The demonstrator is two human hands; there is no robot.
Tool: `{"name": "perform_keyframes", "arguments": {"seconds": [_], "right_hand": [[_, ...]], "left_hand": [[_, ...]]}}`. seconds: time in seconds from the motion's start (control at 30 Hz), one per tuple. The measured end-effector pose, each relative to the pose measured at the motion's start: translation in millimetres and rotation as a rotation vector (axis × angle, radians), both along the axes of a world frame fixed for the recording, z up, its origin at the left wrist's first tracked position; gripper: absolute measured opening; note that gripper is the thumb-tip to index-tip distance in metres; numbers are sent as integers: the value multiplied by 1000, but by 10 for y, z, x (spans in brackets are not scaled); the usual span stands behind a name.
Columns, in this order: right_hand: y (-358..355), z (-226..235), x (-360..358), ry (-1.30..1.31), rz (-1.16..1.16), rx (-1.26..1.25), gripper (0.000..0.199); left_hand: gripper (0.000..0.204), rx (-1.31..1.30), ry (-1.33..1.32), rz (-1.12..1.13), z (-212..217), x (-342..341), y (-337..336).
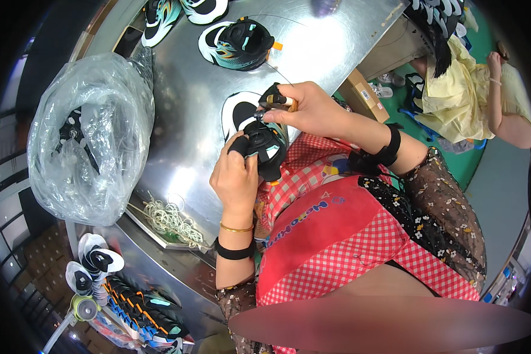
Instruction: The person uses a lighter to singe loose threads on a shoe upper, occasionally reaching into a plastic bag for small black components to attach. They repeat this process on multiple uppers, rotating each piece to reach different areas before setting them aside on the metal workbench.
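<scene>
A black sneaker [267, 151] with a white sole and pale green accents sits at the table's near side, close to my body. My left hand [235, 176] is closed on its collar, a black cover on one finger. Just above the shoe's opening, my right hand [312, 109] grips a small hand tool [280, 101] with a tan handle; its tip is too small to make out. Black material also wraps a finger of this hand. A thin dark thread [280, 73] runs down towards the right hand from near another sneaker [236, 46] farther up the table.
More sneakers [203, 9] stand at the table's [189, 106] far edge. A clear plastic bag [91, 138] bulges at left, beside a tangle of cream cord [172, 221]. Several shoes [141, 307] are stacked lower left. A cardboard box [363, 97] and another person's arm [498, 97] are at right.
</scene>
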State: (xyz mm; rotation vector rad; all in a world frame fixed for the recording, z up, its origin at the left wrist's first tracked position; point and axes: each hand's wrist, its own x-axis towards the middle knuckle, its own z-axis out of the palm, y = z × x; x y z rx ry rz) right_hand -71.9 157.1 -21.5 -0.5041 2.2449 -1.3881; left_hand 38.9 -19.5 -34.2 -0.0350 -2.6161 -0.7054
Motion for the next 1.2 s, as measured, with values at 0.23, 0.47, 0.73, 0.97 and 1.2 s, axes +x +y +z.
{"name": "perform_keyframes", "arguments": {"seconds": [0.23,0.47,0.73,0.97,1.2], "right_hand": [[-99,162,24,235,277,-154,30],[-25,312,155,554,312,-42,31],[-286,776,-41,497,762,300,24],[-86,316,-679,740,-168,404,34],[-296,145,-687,795,-78,421,17]], "left_hand": [[28,-87,146,-74,208,33,59],[37,0,17,-36,479,-33,42],[33,-50,160,298,1037,399,-256],[14,-666,180,1264,1476,1157,-1516],[22,-326,367,498,1346,-160,-1123]]}}
